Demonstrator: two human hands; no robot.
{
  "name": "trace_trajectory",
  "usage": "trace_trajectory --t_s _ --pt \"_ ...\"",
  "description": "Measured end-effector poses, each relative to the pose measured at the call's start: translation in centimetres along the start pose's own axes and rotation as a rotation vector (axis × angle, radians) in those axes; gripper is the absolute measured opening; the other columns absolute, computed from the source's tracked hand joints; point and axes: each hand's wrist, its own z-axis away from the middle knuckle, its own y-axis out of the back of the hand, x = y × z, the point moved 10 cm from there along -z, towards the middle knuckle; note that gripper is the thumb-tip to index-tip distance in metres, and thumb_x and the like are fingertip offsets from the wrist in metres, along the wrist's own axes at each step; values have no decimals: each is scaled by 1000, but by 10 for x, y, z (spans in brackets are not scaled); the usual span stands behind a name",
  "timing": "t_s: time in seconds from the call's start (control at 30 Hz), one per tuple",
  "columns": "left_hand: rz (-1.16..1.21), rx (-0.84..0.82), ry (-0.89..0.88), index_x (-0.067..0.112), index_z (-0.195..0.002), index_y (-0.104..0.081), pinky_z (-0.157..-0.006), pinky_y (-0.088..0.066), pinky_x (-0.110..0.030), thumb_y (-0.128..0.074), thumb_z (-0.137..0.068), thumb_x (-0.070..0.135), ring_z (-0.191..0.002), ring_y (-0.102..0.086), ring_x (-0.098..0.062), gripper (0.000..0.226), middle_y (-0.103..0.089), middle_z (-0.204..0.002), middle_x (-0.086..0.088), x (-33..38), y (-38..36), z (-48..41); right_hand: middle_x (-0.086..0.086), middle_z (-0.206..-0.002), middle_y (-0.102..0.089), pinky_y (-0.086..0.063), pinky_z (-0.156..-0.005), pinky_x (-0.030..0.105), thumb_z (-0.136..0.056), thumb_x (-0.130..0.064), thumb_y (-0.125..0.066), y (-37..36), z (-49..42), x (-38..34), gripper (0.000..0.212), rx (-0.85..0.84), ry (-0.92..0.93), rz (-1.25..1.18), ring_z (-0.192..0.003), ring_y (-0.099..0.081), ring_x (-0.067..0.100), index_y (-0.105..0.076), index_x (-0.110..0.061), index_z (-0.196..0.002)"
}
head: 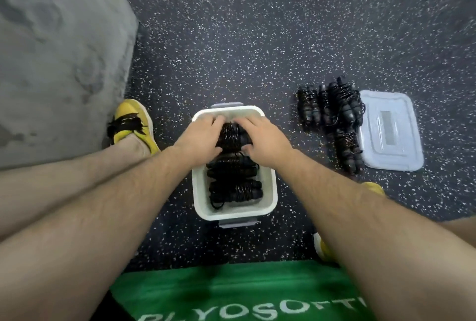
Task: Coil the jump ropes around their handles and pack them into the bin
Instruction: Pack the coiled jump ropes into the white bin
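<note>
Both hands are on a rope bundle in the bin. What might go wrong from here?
The rope bundle that the left hand and right hand grip may uncoil once released. The nearest bundle trails a loose loop that may snag. Three bundles span the bin, while a pile waits by the lid: all may not fit.

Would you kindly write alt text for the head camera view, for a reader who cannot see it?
The left hand and right hand grip a coiled jump rope at the far end of a white bin on a speckled floor, beside two packed ropes. To the bin's right lie more coiled ropes and the lid.
</note>
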Motion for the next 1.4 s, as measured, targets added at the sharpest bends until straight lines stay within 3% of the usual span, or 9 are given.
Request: trace_trajectory --t_s 0.27,0.5,0.63,0.73,0.8,0.9,1.03,1.23,1.4 --pt "-148 -12 43 13 -139 -39 -106 -38 -41 -69 -88 24 -123 -45 -34 61 -50 -128 -17 -12 -38 -34 6 -134 -49 -50 -95 42 -82 -15 -68 -41 -35 10 71 -83 -53 152 -131 -38 30 -39 -16 -146" --pt "-156 -60 113 11 -133 -46 -102 -45 -42 -60 -95 12 -127 -41 -35 41 -43 -134 -16 -14 -52 -46 7 -128 -53 -43 -98 42 -87 -12 -57 -53 -45 4 54 -85 -27 260 -118 -47 33 -47 -12 -141" --pt "-164 -83 97 11 -130 -48 -101 -43 -41 -60 -94 16 -124 -44 -32 38 -45 -132 -14 -13 -51 -46 5 -128 -55 -37 -105 41 -84 -19 -63 -50 -44 4 61 -114 3 269 -118 -48 31 -46 -13 -142" --pt "-144 -72 87 10 -126 -51 -104 -42 -39 -64 -90 27 -122 -44 -30 42 -48 -130 -12 -13 -46 -38 4 -130 -55 -35 -109 40 -79 -28 -68 -30 -30 1 65 10 57 178 -124 -46 29 -50 -13 -139" --pt "-57 -14 87 11 -124 -53 -104 -41 -40 -62 -90 32 -121 -46 -30 42 -50 -126 -11 -8 -34 -33 1 -126 -56 -40 -101 38 -82 -31 -64 -11 -16 4 51 135 43 86 -118 -48 24 -56 -15 -130" --pt "52 122 24 12 -121 -57 -97 -44 -42 -57 -94 34 -114 -51 -28 35 -56 -118 -8 14 -7 -30 -2 -112 -58 -45 -90 41 -89 -32 -53 7 1 17 31 198 -33 7 -102 -50 22 -58 -17 -116" --pt "109 239 -115 15 -119 -60 -89 -48 -41 -58 -94 32 -110 -52 -25 30 -56 -112 -4 65 20 -36 0 -109 -58 -47 -88 41 -94 -31 -49 28 26 44 32 260 -141 -73 -100 -51 23 -55 -15 -120" --pt "59 156 -251 19 -137 -53 -98 -46 -42 -56 -97 42 -115 -51 -23 46 -56 -125 -2 144 8 -68 7 -129 -56 -45 -98 43 -98 -36 -48 46 84 122 49 347 -445 -163 -117 -51 26 -45 -12 -140" --pt "16 59 -386 24 -147 -47 -102 -43 -43 -57 -97 44 -125 -50 -23 55 -52 -137 0 224 -25 -103 9 -127 -54 -46 -98 43 -98 -44 -45 38 140 190 58 351 -697 -98 -116 -51 28 -39 -10 -144"
